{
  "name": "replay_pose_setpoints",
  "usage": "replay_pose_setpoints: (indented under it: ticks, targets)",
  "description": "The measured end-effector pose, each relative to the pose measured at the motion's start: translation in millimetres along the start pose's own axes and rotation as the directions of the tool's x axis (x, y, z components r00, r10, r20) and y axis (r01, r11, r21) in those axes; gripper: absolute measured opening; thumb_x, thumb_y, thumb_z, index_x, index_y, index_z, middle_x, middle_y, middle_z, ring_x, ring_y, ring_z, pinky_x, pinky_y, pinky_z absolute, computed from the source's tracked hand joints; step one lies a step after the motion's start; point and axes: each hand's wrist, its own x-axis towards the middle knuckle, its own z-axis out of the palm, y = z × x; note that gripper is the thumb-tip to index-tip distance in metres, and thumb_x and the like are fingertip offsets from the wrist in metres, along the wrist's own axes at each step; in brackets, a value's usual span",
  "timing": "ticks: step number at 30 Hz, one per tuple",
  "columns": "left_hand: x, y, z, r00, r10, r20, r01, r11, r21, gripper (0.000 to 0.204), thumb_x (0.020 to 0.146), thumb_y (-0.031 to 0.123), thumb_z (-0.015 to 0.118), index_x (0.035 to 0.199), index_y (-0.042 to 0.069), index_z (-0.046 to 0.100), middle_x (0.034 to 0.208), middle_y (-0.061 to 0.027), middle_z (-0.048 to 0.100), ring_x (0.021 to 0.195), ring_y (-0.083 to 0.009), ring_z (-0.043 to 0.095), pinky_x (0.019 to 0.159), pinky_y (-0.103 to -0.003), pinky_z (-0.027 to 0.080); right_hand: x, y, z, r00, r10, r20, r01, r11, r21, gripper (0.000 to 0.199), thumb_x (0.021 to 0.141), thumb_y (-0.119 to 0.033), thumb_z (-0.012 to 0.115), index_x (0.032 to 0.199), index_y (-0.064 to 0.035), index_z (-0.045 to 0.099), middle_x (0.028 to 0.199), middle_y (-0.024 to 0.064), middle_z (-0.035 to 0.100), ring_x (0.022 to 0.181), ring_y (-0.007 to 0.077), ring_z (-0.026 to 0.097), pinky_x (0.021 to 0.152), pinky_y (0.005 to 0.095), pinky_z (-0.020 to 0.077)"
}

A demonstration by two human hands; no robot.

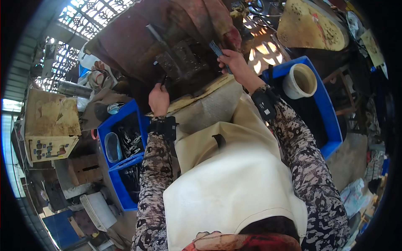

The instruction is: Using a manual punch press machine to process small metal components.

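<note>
While both hands work at it, a dark rusty press machine (180, 62) sits just ahead of them. Blue crate (324, 108) right of right hand, white pot (300, 80) inside. Right hand (233, 62) grips thin blue-grey metal strips (218, 51) at the machine. Left hand (159, 99) closed on small dark piece (163, 79).

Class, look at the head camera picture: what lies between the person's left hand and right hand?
In the head view, a dark metal machine block sits between the left hand and the right hand, which holds thin dark strips.
</note>
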Motion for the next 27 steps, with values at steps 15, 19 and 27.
replay_pose_setpoints:
  ticks: [15, 19, 27]
  targets:
    - [-13.2, 3.3, -6.0, 0.998, -0.042, 0.046, 0.042, 0.999, 0.007, 0.021, 0.09, 0.025, 0.052, 0.098, 0.009, 0.064, 0.09, -0.0201, 0.066, 0.087, -0.0393, 0.062, 0.074, -0.049, 0.049, 1.2, 15.5, 2.4, 0.996, -0.032, 0.079, 0.04, 0.995, -0.096, 0.015, 0.096, -0.01, 0.042, 0.108, -0.0038, 0.048, 0.084, 0.0108, 0.065, 0.061, 0.0148, 0.06, 0.045, 0.0283, 0.0467]
    - [-8.2, 0.5, -6.6, 0.995, -0.067, 0.074, 0.066, 0.998, 0.017, 0.023, 0.09, 0.025, 0.052, 0.101, 0.009, 0.064, 0.091, -0.0198, 0.066, 0.088, -0.0392, 0.062, 0.074, -0.049, 0.049, 2.0, -0.2, 5.3, 0.984, 0.018, 0.177, -0.051, 0.982, 0.183, 0.017, 0.094, -0.006, 0.043, 0.109, -0.0011, 0.049, 0.091, 0.0139, 0.065, 0.07, 0.022, 0.065, 0.059, 0.0347, 0.0561]
    - [-1.5, 0.8, -6.8, 0.989, -0.093, 0.114, 0.091, 0.996, 0.026, 0.025, 0.088, 0.027, 0.054, 0.101, 0.008, 0.064, 0.092, -0.0218, 0.065, 0.09, -0.0409, 0.061, 0.076, -0.05, 0.048, -10.3, -6.5, 10.7, 0.969, -0.131, 0.208, 0.111, 0.989, 0.101, 0.025, 0.093, -0.007, 0.049, 0.117, 0.002, 0.049, 0.104, 0.0202, 0.065, 0.089, 0.0296, 0.068, 0.071, 0.0393, 0.059]
